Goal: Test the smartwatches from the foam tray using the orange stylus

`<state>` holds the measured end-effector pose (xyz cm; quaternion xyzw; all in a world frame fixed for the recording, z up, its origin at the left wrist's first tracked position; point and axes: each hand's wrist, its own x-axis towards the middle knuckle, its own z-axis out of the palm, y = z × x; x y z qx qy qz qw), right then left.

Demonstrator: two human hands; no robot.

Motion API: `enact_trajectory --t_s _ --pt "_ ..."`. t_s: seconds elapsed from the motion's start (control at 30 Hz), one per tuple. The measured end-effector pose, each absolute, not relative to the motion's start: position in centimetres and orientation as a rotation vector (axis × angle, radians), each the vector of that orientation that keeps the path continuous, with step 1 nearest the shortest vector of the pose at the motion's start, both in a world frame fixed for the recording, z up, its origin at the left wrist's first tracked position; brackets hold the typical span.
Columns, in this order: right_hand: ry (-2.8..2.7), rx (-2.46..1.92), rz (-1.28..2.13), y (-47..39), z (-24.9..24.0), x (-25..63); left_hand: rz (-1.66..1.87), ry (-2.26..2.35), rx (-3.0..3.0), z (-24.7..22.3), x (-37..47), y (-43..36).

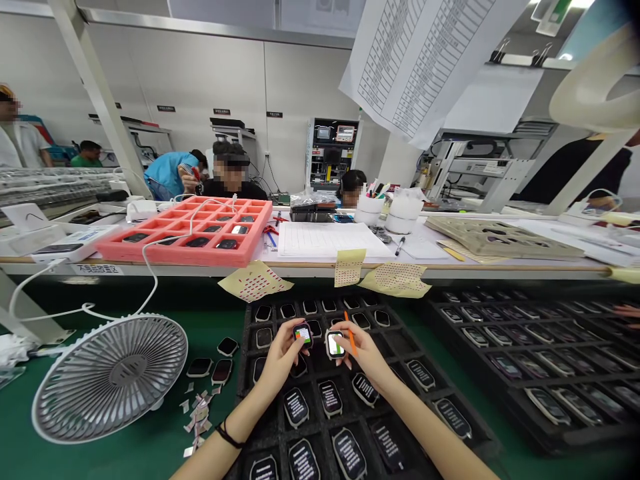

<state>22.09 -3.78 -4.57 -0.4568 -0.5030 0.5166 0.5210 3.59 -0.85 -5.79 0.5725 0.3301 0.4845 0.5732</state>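
My left hand [286,348] is closed around a smartwatch [302,334] whose lit screen shows coloured patches, the thumb on its face. Close beside it, my right hand [361,348] grips a second smartwatch [335,343] with a silver frame and a white and green screen. An orange stick-like tool [349,327] is also tucked in the right fingers. Both hands hover over a black foam tray [356,420]. Many of its compartments hold watch bodies, several of them with white text on dark screens, such as this watch [331,398].
A grey fan [127,367] stands at left, near loose watches [200,367] and paper scraps [199,417]. Another black tray [510,383] of watches lies right. The shelf above carries a pink foam tray [240,257], papers [330,239] and a beige tray [500,243]. Co-workers sit beyond.
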Motion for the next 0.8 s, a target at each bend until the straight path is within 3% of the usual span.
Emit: enact_trajectory --t_s 0.8 --pt "-1.184 -1.151 1.228 -3.58 -5.15 22.27 1.075 0.883 1.313 -5.18 3.50 -1.03"
